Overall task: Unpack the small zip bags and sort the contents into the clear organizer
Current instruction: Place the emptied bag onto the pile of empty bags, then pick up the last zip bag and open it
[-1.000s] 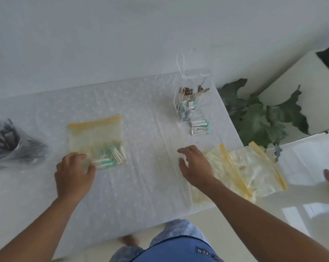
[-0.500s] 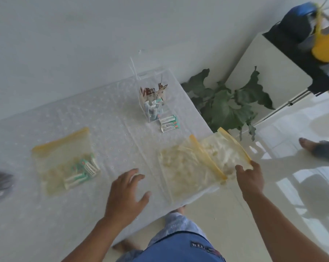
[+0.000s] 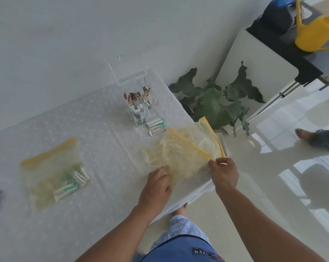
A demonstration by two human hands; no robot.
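we see right hand (image 3: 223, 172) pinching yellow zip strip of empty zip bag (image 3: 176, 155) | left hand (image 3: 156, 188) flat on bag, fingers together | clear organizer (image 3: 139, 106) behind

Bare tabletop (image 3: 107, 148) lies open across the middle of the frame, between the filled bag (image 3: 54, 174) at left and the organizer (image 3: 137, 108) above.

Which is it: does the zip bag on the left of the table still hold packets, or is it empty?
Still holding packets: green-and-white packets show through the left zip bag.
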